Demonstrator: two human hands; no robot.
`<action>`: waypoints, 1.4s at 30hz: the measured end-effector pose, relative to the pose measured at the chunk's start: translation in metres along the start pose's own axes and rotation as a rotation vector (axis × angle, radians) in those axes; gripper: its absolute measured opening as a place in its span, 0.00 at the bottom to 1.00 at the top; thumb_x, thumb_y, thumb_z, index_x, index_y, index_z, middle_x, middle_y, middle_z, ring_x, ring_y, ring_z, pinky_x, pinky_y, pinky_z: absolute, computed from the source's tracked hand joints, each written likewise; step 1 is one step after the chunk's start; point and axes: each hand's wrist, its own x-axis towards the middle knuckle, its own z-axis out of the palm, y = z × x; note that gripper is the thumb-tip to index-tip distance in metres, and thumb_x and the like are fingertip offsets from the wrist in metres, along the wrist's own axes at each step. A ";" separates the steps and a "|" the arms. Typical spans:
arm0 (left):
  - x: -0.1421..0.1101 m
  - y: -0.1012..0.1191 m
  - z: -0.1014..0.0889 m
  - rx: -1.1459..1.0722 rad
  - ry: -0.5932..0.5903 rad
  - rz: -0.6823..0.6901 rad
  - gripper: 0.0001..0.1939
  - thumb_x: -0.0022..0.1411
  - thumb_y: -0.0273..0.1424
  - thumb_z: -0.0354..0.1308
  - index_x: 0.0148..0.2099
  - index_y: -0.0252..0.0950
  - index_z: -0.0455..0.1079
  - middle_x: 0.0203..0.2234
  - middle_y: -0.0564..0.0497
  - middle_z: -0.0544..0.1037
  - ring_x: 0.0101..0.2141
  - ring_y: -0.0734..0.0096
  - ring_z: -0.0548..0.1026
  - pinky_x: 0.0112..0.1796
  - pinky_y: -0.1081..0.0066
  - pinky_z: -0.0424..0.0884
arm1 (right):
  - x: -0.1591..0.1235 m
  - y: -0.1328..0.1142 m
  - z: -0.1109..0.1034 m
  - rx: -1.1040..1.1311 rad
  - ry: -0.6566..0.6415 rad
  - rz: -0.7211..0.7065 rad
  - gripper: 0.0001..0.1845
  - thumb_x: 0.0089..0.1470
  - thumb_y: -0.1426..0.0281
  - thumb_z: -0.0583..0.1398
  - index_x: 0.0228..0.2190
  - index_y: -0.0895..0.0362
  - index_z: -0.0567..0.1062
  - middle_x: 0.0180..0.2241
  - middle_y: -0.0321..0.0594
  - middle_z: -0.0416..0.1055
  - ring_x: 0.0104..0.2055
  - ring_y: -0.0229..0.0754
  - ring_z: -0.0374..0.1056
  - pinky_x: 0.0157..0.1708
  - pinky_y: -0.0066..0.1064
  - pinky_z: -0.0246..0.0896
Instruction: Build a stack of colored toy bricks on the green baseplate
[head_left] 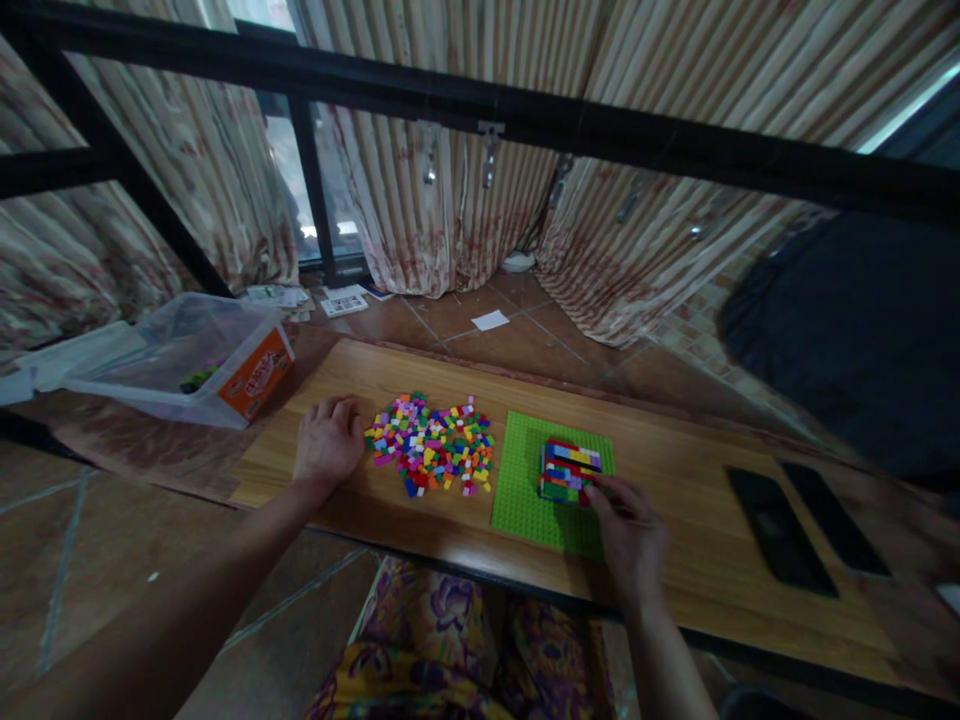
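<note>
A block-shaped structure of multicoloured toy bricks (570, 465) stands on a green studded baseplate (517, 490). My right hand (630, 525) reaches in from the right, its fingertips pinched at the structure's near right corner; whether a loose brick is also between them cannot be seen. Left of the baseplate, a spread pile of small loose toy bricks (435, 440) in many colours lies on the wooden table. My left hand (328, 440) rests on the tabletop just left of the pile. Its fingers are curled in, and the inside of the hand is hidden.
Two dark flat phone-like slabs (780, 530) lie at the table's (675, 440) right end. A clear plastic bin (187, 350) with an orange label stands beyond the left end. Papers (491, 320) lie on the tiled floor behind. A black metal bar (450, 90) crosses before the curtains.
</note>
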 end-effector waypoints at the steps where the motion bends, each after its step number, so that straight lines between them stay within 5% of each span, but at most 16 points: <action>1: 0.000 0.000 0.000 -0.003 0.001 0.000 0.18 0.62 0.34 0.46 0.49 0.33 0.70 0.47 0.39 0.75 0.48 0.52 0.70 0.50 0.55 0.66 | -0.001 0.000 -0.001 0.028 -0.005 0.029 0.20 0.44 0.55 0.66 0.36 0.56 0.81 0.41 0.44 0.75 0.41 0.45 0.70 0.43 0.40 0.65; 6: 0.000 -0.001 0.000 -0.020 0.004 0.002 0.18 0.61 0.34 0.46 0.49 0.34 0.70 0.47 0.40 0.75 0.48 0.51 0.70 0.49 0.54 0.66 | -0.004 -0.003 -0.004 0.180 0.010 0.196 0.23 0.47 0.55 0.64 0.41 0.57 0.80 0.40 0.45 0.78 0.42 0.46 0.72 0.45 0.40 0.65; 21: 0.000 0.000 0.000 0.003 -0.014 -0.008 0.19 0.62 0.34 0.46 0.49 0.32 0.71 0.47 0.38 0.75 0.47 0.49 0.70 0.50 0.54 0.66 | 0.008 -0.006 0.008 0.195 0.008 0.316 0.27 0.40 0.55 0.67 0.39 0.60 0.80 0.36 0.45 0.79 0.36 0.45 0.74 0.36 0.34 0.68; 42: 0.000 -0.001 0.001 -0.019 0.012 0.005 0.18 0.61 0.33 0.47 0.49 0.32 0.71 0.46 0.38 0.75 0.46 0.50 0.70 0.48 0.53 0.66 | 0.007 -0.004 0.014 0.122 0.008 0.217 0.27 0.44 0.54 0.64 0.41 0.61 0.79 0.35 0.46 0.79 0.35 0.45 0.73 0.37 0.36 0.67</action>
